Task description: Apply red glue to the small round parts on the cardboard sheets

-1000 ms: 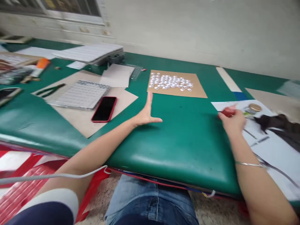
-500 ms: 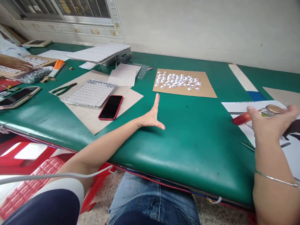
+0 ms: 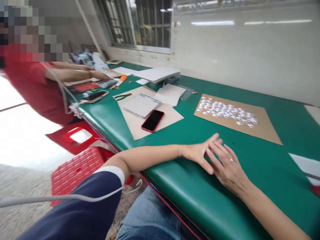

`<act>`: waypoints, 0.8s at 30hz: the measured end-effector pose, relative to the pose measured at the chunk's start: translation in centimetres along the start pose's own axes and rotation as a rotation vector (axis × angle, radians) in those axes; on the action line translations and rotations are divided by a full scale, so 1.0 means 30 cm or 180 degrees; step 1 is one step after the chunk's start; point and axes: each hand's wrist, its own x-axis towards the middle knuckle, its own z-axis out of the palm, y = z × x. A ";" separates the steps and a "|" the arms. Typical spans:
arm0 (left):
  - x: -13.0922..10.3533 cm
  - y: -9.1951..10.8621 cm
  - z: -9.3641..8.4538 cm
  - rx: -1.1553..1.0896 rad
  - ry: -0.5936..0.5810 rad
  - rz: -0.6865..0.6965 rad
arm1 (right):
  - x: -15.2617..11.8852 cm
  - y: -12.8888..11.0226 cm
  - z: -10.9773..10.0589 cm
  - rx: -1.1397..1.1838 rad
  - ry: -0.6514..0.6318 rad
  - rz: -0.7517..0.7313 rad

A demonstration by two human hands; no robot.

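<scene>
My left hand [image 3: 198, 152] and right hand [image 3: 228, 170] come together over the green table [image 3: 250, 166], just on the near side of a brown card [image 3: 268, 128] dotted with small white pieces [image 3: 226, 110]. The left hand's fingers are open, thumb spread away from the others and pointing right toward its partner. The right hand's fingers are also open, slightly bent and fanned up and to the left, a ring [image 3: 231, 160] on one of them; neither hand grips anything. Fingertips overlap in my view and probably touch, though blur clouds the contact.

The card lies flat, beyond both hands and apart from them, its long axis running left to right and slanting toward me at the right end. The white pieces crowd its left and middle, leaving the right end bare.

To the left, a red-edged phone [image 3: 153, 121] lies face up across a pale sheet [image 3: 172, 116], its long axis running from lower left to upper right. Green pliers [image 3: 123, 96] lie at the sheet's far-left corner, roughly crosswise in my view. Farther left, a person [image 3: 32, 83] in red reaches over the table with both arms.
</scene>
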 end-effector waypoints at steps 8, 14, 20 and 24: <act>-0.003 -0.013 0.001 -0.0796 0.0152 -0.0173 | 0.071 0.009 0.081 0.0275 0.0572 0.0307; 0.019 -0.067 0.024 -0.1062 -0.0227 -0.0232 | 0.058 0.003 0.090 0.0900 0.0578 0.0372; 0.016 -0.093 0.043 -0.0815 -0.0421 -0.0588 | 0.019 -0.035 0.086 0.1363 0.0956 0.0430; 0.002 -0.069 0.039 -0.0475 -0.0448 -0.0404 | 0.023 -0.054 0.091 0.1542 0.1168 0.0559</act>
